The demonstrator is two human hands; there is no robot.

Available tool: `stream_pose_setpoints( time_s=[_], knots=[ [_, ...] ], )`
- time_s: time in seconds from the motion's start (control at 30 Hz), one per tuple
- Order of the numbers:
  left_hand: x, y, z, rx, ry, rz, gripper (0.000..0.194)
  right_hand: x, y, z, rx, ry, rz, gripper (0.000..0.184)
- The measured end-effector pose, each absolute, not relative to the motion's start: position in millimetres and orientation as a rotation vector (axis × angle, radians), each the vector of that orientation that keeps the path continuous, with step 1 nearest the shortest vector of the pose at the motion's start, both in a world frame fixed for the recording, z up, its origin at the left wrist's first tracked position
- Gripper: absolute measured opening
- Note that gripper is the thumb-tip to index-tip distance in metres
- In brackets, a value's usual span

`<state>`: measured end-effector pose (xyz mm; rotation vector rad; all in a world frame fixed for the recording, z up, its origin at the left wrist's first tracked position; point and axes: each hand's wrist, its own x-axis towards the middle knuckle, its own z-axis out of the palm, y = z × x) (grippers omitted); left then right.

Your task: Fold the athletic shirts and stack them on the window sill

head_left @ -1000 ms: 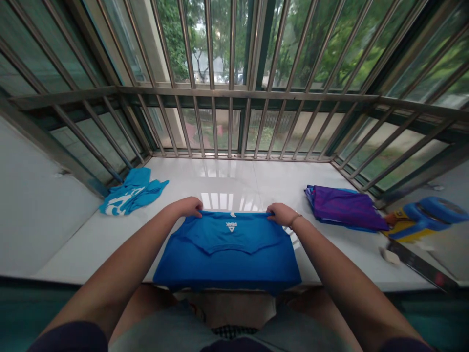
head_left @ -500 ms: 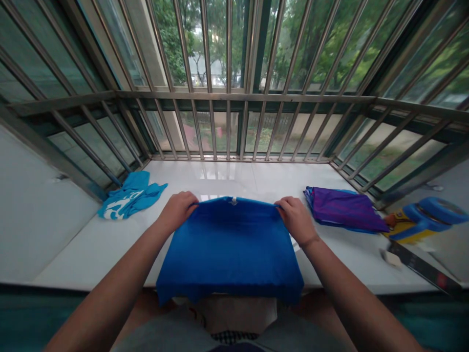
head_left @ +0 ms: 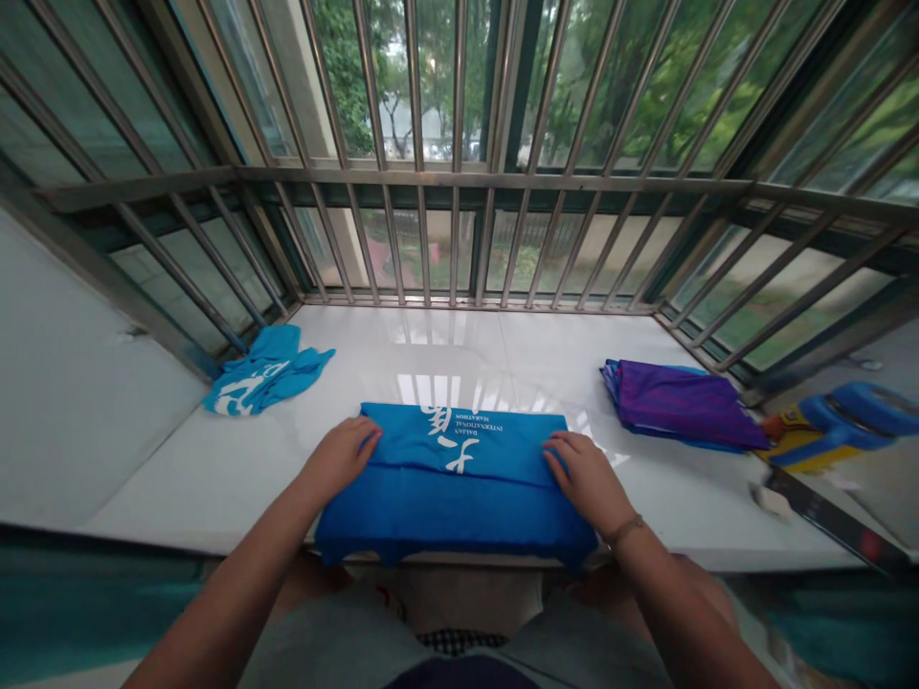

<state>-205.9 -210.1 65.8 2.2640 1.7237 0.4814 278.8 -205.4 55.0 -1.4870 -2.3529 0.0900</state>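
A blue T-shirt (head_left: 459, 512) lies in front of me with its far part folded toward me. White characters and the words "DALIAN INTERNATIONAL MARATHON" show on the folded flap, and the near hem hangs over the ledge's front edge. My left hand (head_left: 346, 454) is closed on the flap's left side, with the thumb near the fold. On the right side, the curled fingers of my right hand (head_left: 585, 474) grip the cloth. The undersides of both grips are hidden.
A crumpled light-blue garment (head_left: 277, 375) lies at the left on the white ledge (head_left: 431, 335). Folded purple cloth (head_left: 675, 397) sits at the right, near a blue-and-yellow container (head_left: 837, 426) and a long black box (head_left: 833, 517). Metal bars (head_left: 459, 177) line the window.
Both hands have brought the T-shirt's raised collar edge down and toward me. The shirt is now folded over, its printed side showing on top.
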Motion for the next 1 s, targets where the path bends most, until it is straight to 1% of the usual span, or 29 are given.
stream_pose_setpoints(
  time_s=[0.1,0.23,0.3,0.4,0.53,0.63,0.67,0.73,0.8,0.87,0.93,1.0],
  knots=[
    [-198,-170,65,2.324,1.774,0.418,0.035,263,-178,54,-1.527,-2.410,0.072,0.038],
    [-196,-129,60,2.289,1.835,0.155,0.039,261,-142,46,-1.777,-2.390,0.146,0.047],
    [-202,-117,61,2.231,1.813,0.078,0.033,272,-126,47,-1.873,-2.343,0.201,0.042],
    [-213,-112,65,2.182,1.807,0.059,0.020,296,-111,55,-1.936,-2.273,0.216,0.037],
    [-209,-138,66,2.269,1.860,0.246,0.022,324,-119,61,-2.048,-2.116,0.197,0.030],
    [-192,-176,58,2.335,1.812,0.368,0.021,327,-140,55,-2.130,-1.970,0.357,0.025],
    [-187,-190,54,2.317,1.865,0.388,0.023,325,-148,51,-2.132,-1.927,0.440,0.025],
    [-182,-212,47,2.195,2.116,0.417,0.031,317,-159,45,-2.109,-1.864,0.565,0.026],
    [-183,-228,40,1.983,2.374,0.432,0.042,307,-165,40,-2.103,-1.810,0.595,0.027],
    [-187,-235,35,1.801,2.463,0.436,0.048,298,-166,38,-2.117,-1.770,0.564,0.028],
    [-190,-237,33,1.707,2.412,0.454,0.046,291,-163,36,-2.117,-1.754,0.530,0.028],
    [-192,-234,32,1.674,2.323,0.487,0.037,288,-159,34,-2.095,-1.758,0.511,0.026]
  ],
)
